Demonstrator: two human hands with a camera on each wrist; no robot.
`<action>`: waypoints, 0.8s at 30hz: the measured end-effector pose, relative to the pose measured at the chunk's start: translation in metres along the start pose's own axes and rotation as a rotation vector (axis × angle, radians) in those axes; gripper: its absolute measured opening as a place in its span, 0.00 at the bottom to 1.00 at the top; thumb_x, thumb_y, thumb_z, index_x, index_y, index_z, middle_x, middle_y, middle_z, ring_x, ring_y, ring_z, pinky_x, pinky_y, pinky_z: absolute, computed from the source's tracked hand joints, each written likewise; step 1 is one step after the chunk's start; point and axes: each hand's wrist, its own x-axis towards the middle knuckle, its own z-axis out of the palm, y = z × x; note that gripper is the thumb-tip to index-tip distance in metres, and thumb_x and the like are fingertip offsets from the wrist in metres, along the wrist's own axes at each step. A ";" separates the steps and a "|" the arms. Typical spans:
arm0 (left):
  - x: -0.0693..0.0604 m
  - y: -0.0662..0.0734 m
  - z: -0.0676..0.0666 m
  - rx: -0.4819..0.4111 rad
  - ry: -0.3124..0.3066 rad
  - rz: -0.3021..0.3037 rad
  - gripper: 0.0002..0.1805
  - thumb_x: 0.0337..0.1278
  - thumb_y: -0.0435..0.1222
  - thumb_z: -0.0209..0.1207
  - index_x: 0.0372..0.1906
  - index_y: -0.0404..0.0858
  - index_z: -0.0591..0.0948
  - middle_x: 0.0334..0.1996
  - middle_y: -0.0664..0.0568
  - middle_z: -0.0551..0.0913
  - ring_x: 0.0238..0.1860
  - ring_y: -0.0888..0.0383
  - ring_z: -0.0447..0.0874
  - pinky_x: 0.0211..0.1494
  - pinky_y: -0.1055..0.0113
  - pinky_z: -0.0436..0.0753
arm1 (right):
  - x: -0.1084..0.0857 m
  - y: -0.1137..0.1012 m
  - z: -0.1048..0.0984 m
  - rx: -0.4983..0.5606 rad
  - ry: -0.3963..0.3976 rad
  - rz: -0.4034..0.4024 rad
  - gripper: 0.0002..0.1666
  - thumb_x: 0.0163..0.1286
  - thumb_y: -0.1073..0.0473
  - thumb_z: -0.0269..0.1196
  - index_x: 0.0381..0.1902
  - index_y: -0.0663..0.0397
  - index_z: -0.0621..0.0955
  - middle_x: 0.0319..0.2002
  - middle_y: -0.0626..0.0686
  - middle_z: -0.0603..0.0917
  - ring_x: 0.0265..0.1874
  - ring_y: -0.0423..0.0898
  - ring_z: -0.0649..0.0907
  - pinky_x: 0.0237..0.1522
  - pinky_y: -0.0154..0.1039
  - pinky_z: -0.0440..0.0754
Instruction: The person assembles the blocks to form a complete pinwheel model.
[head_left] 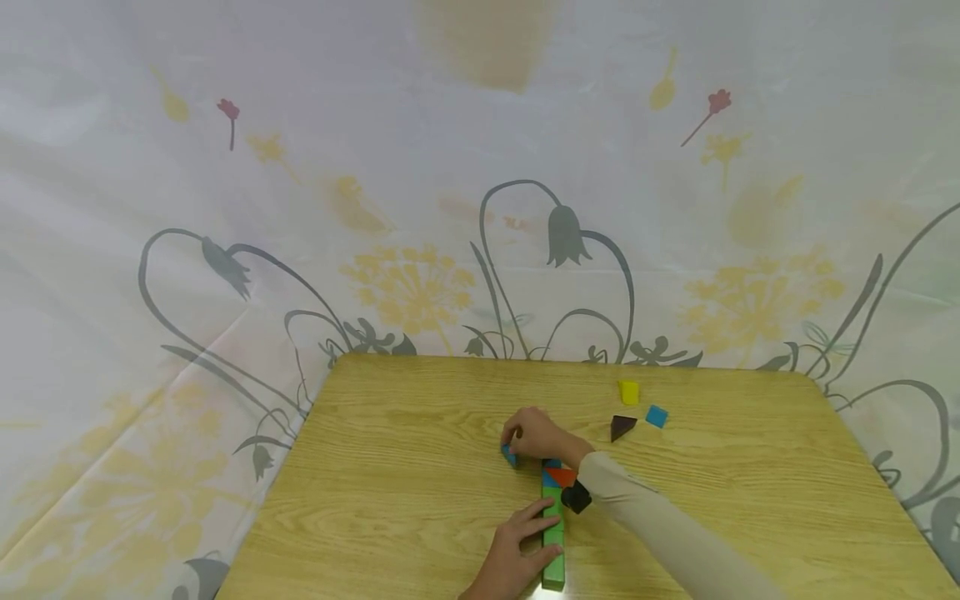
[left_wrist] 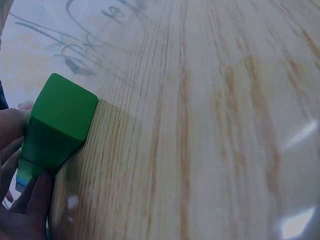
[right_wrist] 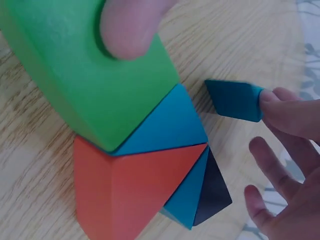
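1. Your left hand (head_left: 513, 546) rests with its fingers spread and nearly straight on the row of green blocks (head_left: 554, 571); it does not grasp them. The row runs near to far on the table (head_left: 375, 483).
2. Find the black block (head_left: 576, 497) just right of the row.
3. At the row's far end, a blue triangle (right_wrist: 165, 125) touches the green; a red triangle (right_wrist: 135, 185) touches that blue one. A second blue piece (right_wrist: 189, 197) and a dark triangle (right_wrist: 212, 190) adjoin them.
4. Your right hand (head_left: 536, 433) pinches a small blue block (right_wrist: 234, 100) between thumb and fingertip, other fingers loosely bent. You hold this block left of the row's far end.
5. Farther right lie a dark wedge (head_left: 622, 427), a blue square (head_left: 656, 416) and, farthest, a yellow block (head_left: 629, 392).
6. A flowered sheet (head_left: 450, 150) stands behind the table.
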 end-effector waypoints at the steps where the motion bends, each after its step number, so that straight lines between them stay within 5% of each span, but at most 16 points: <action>1: 0.000 0.000 0.000 -0.001 0.001 -0.003 0.24 0.62 0.48 0.58 0.60 0.42 0.78 0.65 0.56 0.69 0.66 0.48 0.63 0.65 0.58 0.68 | 0.000 -0.001 -0.001 -0.001 -0.005 -0.010 0.09 0.57 0.71 0.66 0.30 0.52 0.87 0.32 0.46 0.85 0.31 0.44 0.80 0.36 0.41 0.77; 24: -0.002 -0.001 0.002 0.030 0.028 0.053 0.24 0.61 0.46 0.59 0.59 0.39 0.78 0.66 0.51 0.69 0.65 0.44 0.64 0.64 0.58 0.68 | -0.025 0.008 -0.015 0.024 -0.030 0.002 0.09 0.57 0.72 0.66 0.31 0.53 0.87 0.34 0.47 0.85 0.37 0.48 0.81 0.37 0.39 0.80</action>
